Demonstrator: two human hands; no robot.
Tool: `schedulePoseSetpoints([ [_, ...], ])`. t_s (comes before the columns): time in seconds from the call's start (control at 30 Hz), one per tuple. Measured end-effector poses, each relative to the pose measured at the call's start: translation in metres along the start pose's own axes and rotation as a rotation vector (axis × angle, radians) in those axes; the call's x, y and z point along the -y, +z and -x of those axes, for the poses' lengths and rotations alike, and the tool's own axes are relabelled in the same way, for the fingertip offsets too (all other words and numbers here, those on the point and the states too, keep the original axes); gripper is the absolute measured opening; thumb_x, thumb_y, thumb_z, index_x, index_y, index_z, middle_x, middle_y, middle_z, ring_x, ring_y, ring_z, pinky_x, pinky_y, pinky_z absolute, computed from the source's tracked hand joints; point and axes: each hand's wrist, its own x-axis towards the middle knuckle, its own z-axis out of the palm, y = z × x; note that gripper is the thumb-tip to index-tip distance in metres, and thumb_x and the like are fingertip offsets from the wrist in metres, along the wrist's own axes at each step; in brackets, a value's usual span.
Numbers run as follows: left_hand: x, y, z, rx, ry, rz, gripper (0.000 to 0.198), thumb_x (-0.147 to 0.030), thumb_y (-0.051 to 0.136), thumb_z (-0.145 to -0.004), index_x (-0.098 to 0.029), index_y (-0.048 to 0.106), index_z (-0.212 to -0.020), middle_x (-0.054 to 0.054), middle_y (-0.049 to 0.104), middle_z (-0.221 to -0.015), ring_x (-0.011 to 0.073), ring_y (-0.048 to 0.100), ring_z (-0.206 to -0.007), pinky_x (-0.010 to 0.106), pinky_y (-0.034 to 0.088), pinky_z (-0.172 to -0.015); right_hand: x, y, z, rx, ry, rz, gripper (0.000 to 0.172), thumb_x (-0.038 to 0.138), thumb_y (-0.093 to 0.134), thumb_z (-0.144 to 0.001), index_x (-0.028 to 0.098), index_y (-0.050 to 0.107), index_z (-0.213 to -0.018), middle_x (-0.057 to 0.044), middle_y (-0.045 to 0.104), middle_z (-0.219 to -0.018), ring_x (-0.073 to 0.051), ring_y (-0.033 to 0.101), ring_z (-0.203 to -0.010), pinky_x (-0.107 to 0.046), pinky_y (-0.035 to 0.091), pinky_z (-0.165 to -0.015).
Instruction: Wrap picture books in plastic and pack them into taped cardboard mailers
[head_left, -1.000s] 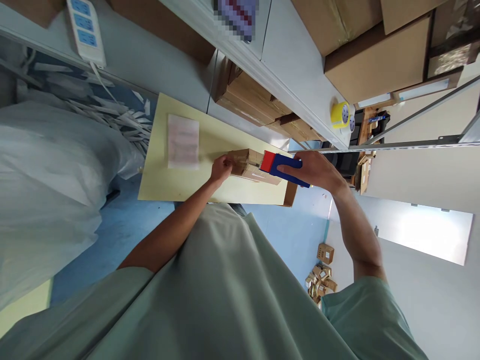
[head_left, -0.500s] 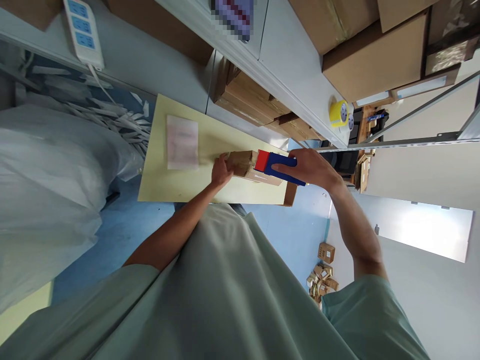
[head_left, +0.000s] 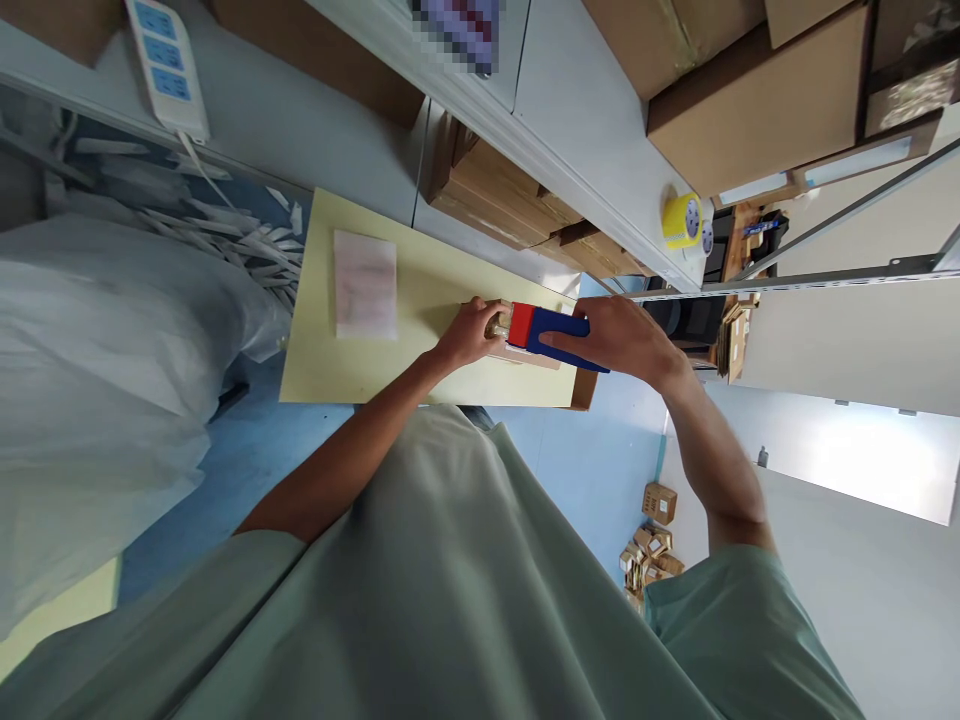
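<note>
Box [head_left: 534, 357] on table [head_left: 315, 365], centre of frame. Right hand [head_left: 619, 335] wrapped round blue handle of tape dispenser [head_left: 557, 322], likely to steer red end over box. Left hand [head_left: 466, 335] pinching box's left end, seemingly bracing against push.

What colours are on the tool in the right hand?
The tool: dark blue, red end; head view.
</note>
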Motion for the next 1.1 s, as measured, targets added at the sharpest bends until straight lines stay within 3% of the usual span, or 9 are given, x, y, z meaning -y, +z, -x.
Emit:
schedulePoseSetpoints([
  [0.33, 0.011, -0.004, 0.006, -0.01, -0.069, 0.015, 0.05, -0.023, 0.086, -0.087, -0.025, 0.079, -0.136, 0.005, 0.062, -0.112, 0.0209, 0.065, -0.085, 0.037, 0.059, -0.097, -0.054, 0.037, -0.003, 0.102, 0.124, -0.126, 0.062, 0.081, 0.064, -0.102, 0.021, 0.078, -0.099, -0.012, 0.08, -0.093, -0.028, 0.074, -0.087, -0.036, 0.047, -0.073],
  [0.57, 0.013, -0.011, 0.007, -0.004, -0.112, -0.031, 0.056, -0.025, 0.098, -0.079, -0.027, 0.083, -0.133, 0.003, 0.062, -0.106, 0.0191, 0.066, -0.083, 0.036, 0.06, -0.093, -0.096, 0.1, -0.038, 0.173, 0.066, -0.176, 0.063, 0.08, 0.064, -0.104, 0.019, 0.078, -0.099, -0.015, 0.083, -0.101, -0.029, 0.078, -0.095, -0.034, 0.048, -0.075],
  [0.77, 0.008, -0.018, 0.013, 0.005, -0.142, -0.033, 0.053, -0.026, 0.093, -0.083, -0.028, 0.083, -0.135, 0.002, 0.062, -0.108, 0.0173, 0.068, -0.082, 0.037, 0.063, -0.093, -0.111, 0.145, -0.068, 0.194, -0.025, -0.293, 0.066, 0.08, 0.063, -0.105, 0.016, 0.079, -0.108, -0.017, 0.084, -0.106, -0.029, 0.08, -0.1, -0.033, 0.052, -0.079],
  [1.0, -0.011, -0.007, 0.022, -0.111, -0.236, -0.136, 0.051, -0.035, 0.091, -0.086, -0.028, 0.081, -0.136, 0.004, 0.066, -0.113, 0.0184, 0.072, -0.091, 0.037, 0.066, -0.097, -0.122, 0.168, -0.085, 0.185, -0.109, -0.362, 0.065, 0.077, 0.059, -0.107, 0.016, 0.079, -0.119, -0.02, 0.085, -0.118, -0.034, 0.081, -0.112, -0.035, 0.055, -0.084],
  [1.1, -0.021, 0.012, 0.023, -0.282, -0.302, -0.194, 0.048, -0.039, 0.085, -0.094, -0.025, 0.077, -0.138, 0.007, 0.071, -0.119, 0.0185, 0.073, -0.092, 0.035, 0.064, -0.096, -0.126, 0.175, -0.09, 0.149, -0.139, -0.388, 0.065, 0.075, 0.059, -0.108, 0.016, 0.079, -0.126, -0.021, 0.085, -0.123, -0.036, 0.079, -0.119, -0.035, 0.056, -0.088],
])
